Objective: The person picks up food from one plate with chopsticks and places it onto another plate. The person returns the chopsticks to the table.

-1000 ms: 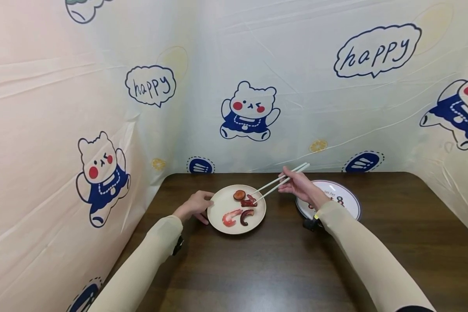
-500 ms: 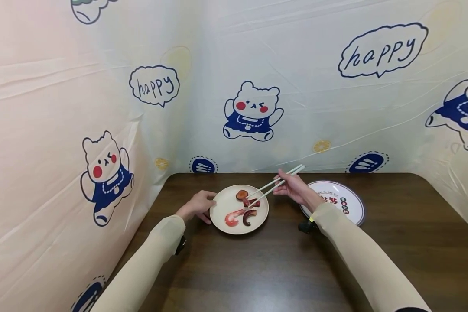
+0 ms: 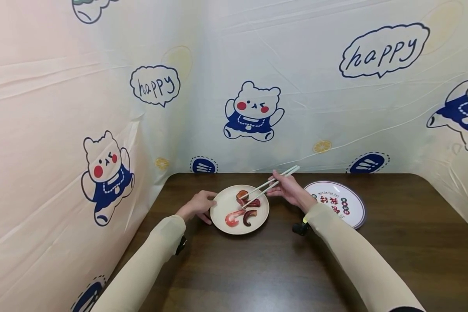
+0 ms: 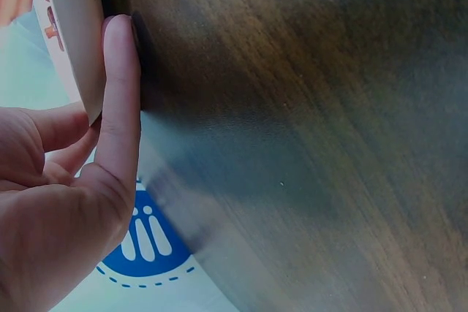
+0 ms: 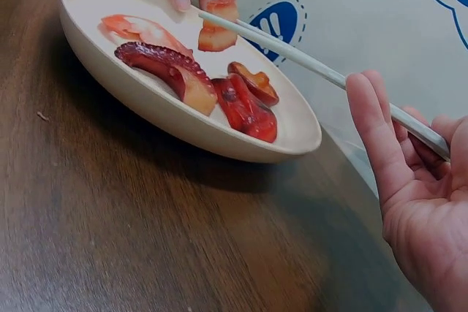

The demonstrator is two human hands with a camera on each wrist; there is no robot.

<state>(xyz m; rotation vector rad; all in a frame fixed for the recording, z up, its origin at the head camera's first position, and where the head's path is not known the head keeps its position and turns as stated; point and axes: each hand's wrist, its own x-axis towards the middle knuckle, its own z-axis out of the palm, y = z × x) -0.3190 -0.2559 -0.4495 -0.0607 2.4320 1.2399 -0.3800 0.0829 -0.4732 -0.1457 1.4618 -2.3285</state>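
Observation:
In the head view my left hand [image 3: 198, 204] grips the left rim of a cream plate [image 3: 220, 209], thumb on the rim and fingers along its outer side. My right hand [image 3: 289, 190] holds a pair of pale green chopsticks [image 3: 273, 183] over the plate. Their tips are at a reddish-and-pale slice like pork belly [image 5: 218, 28], which stands raised on edge in the right wrist view. Also on the plate lie a shrimp [image 3: 232, 218], a curled octopus tentacle [image 3: 247, 218], a dark red glossy piece [image 5: 247, 111] and a brown mushroom-like slice [image 5: 257, 84].
A white oval plate [image 3: 349, 197] with a blue rim and red lettering sits on the right, partly behind the right forearm. Both plates are on a dark wooden table [image 3: 257, 268]. A printed curtain [image 3: 203, 108] hangs along the table's back and left side.
My right hand and the chopsticks have moved left over the plate. The pork-belly-like slice has shifted left with the tips, away from the dark red piece. My left hand stays at the rim.

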